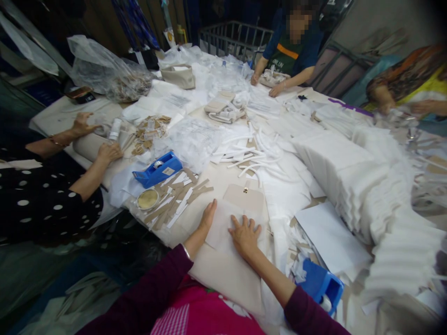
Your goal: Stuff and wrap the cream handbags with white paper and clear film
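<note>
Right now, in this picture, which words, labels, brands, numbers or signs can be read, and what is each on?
"OHLUN", letters uncertain through blur: dark apron of the far co-worker.
Left blue tape dispenser: pale label, too small to read.
Left plastic packaging and middle plastic packaging: lines of print, too blurred to read.
White sheet under the right hand: no text visible.
</note>
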A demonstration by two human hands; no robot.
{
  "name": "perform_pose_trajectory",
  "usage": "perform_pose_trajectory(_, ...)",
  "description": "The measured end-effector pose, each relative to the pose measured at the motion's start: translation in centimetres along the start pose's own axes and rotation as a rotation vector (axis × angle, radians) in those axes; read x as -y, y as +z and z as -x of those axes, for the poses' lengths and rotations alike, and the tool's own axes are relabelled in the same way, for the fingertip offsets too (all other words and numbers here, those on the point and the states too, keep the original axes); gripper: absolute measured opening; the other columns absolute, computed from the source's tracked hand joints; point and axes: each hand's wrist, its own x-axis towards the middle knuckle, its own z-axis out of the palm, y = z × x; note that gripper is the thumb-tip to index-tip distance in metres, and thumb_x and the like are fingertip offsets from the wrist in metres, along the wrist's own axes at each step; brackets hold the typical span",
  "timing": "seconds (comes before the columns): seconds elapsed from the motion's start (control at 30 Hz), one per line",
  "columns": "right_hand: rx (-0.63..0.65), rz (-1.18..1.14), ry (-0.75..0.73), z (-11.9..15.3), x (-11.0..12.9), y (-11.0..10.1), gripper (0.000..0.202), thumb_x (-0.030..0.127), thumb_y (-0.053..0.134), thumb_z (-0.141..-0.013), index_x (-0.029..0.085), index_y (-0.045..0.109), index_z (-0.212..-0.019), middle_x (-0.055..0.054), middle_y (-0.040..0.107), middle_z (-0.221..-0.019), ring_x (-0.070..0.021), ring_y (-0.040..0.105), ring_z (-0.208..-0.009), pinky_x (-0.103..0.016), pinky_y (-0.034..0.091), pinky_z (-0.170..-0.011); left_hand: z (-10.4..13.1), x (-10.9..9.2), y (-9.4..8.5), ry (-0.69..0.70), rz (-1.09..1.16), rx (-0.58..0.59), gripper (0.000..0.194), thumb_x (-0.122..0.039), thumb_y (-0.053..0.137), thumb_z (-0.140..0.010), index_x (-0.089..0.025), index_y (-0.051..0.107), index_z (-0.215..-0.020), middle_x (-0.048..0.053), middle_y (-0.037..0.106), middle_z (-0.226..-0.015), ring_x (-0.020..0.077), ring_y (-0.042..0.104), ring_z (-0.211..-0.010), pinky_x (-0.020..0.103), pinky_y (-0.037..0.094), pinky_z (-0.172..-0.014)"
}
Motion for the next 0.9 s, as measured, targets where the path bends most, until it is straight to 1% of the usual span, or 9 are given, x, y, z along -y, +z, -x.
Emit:
perform_pose_trajectory(0.1, 0.033, 0.006, 0.028, 0.0, 0.4, 0.2, 0.053, 0.051, 0.044, -0.087, 0.04, 0.036, -0.138, -0.014, 0.035, -0.142, -0.0417, 0.028, -0.127, -0.07, 0.012, -0.094, -0.4, 0.0, -0.2, -0.089, -0.023, 0.001, 0.072, -0.031, 0.068, -0.072, -0.013, 0.035, -0.134, 0.013, 0.056, -0.111, 0.0206, 0.058, -0.096, 0.036, 0.047, -0.087)
perform_pose_trajectory(0.17, 0.051, 0.003, 0.039, 0.0, 0.6, 0.4, 0.056, 0.055, 0.043, -0.086, 0.042, 0.033, -0.139, -0.013, 0.032, -0.145, -0.0443, 0.025, -0.129, -0.072, 0.01, -0.093, -0.7, -0.1, -0.6, -0.119, -0.018, 0.028, 0.083, -0.017, 0.068, -0.067, -0.015, 0.027, -0.139, 0.009, 0.056, -0.1, 0.0164, 0.059, -0.084, 0.031, 0.05, -0.077)
perform_pose_trajectory(0.27, 0.076, 0.006, 0.048, 0.0, 1.0, 0.6, 0.057, 0.058, 0.042, -0.085, 0.046, 0.029, -0.139, -0.013, 0.027, -0.148, -0.047, 0.021, -0.131, -0.074, 0.007, -0.091, -1.0, -1.4, -1.2, -0.126, -0.097, 0.079, 0.077, -0.006, 0.061, -0.067, -0.017, 0.031, -0.137, 0.005, 0.055, -0.091, 0.0147, 0.058, -0.079, 0.029, 0.05, -0.074)
perform_pose_trajectory(0.43, 0.124, 0.026, 0.1, 0.1, 1.4, 0.2, 0.059, 0.059, 0.042, -0.085, 0.047, 0.024, -0.14, -0.011, 0.023, -0.151, -0.0456, 0.016, -0.134, -0.072, 0.003, -0.094, 0.1, -6.4, 0.7, 0.293, -0.564, -0.102, 0.055, 0.003, 0.046, -0.071, -0.016, 0.05, -0.122, 0.011, 0.053, -0.108, 0.0233, 0.049, -0.109, 0.042, 0.038, -0.098)
perform_pose_trajectory(0.5, 0.133, 0.029, 0.116, 0.1, 1.6, 0.1, 0.056, 0.056, 0.04, -0.087, 0.045, 0.026, -0.14, -0.011, 0.022, -0.151, -0.0449, 0.015, -0.135, -0.071, 0.002, -0.095, 0.9, -7.2, 2.4, 0.486, -0.62, 0.05, 0.049, 0.001, 0.04, -0.076, -0.02, 0.052, -0.118, 0.008, 0.052, -0.114, 0.0205, 0.044, -0.114, 0.038, 0.036, -0.101)
perform_pose_trajectory(0.57, 0.145, 0.022, 0.117, 0.2, 1.7, 0.1, 0.053, 0.053, 0.036, -0.089, 0.042, 0.029, -0.141, -0.011, 0.021, -0.152, -0.0441, 0.014, -0.135, -0.07, 0.001, -0.096, 1.4, -6.5, 3.7, 0.588, -0.69, 0.311, 0.037, -0.004, 0.039, -0.08, -0.021, 0.057, -0.109, 0.006, 0.056, -0.106, 0.0187, 0.048, -0.106, 0.034, 0.041, -0.095)
perform_pose_trajectory(0.63, 0.151, 0.012, 0.132, 0.2, 1.7, 0.2, 0.055, 0.052, 0.035, -0.09, 0.037, 0.028, -0.142, -0.011, 0.022, -0.152, -0.0431, 0.014, -0.135, -0.069, 0.002, -0.097, 1.4, -4.6, 4.4, 0.601, -0.804, 0.444, 0.027, -0.008, 0.041, -0.083, -0.019, 0.06, -0.1, 0.006, 0.058, -0.098, 0.0191, 0.049, -0.097, 0.034, 0.043, -0.09)
perform_pose_trajectory(0.77, 0.113, -0.013, 0.196, 0.2, 1.3, 0.3, 0.063, 0.047, 0.041, -0.089, 0.025, 0.023, -0.145, -0.012, 0.026, -0.15, -0.0389, 0.017, -0.134, -0.064, 0.009, -0.1, 0.5, -1.0, 4.4, 0.629, -1.003, 0.382, 0.023, -0.012, 0.042, -0.086, -0.019, 0.058, -0.101, 0.007, 0.055, -0.1, 0.0204, 0.045, -0.097, 0.036, 0.041, -0.089)
perform_pose_trajectory(0.9, 0.046, -0.007, 0.22, 0.0, -0.8, -1.0, 0.043, 0.033, 0.038, -0.092, 0.019, 0.042, -0.133, -0.015, 0.043, -0.136, -0.0324, 0.037, -0.119, -0.05, 0.029, -0.091, 0.5, -0.7, 4.5, 0.678, -1.137, 0.328, 0.018, -0.022, 0.047, -0.088, -0.02, 0.056, -0.103, 0.006, 0.053, -0.103, 0.0215, 0.044, -0.099, 0.037, 0.039, -0.088)
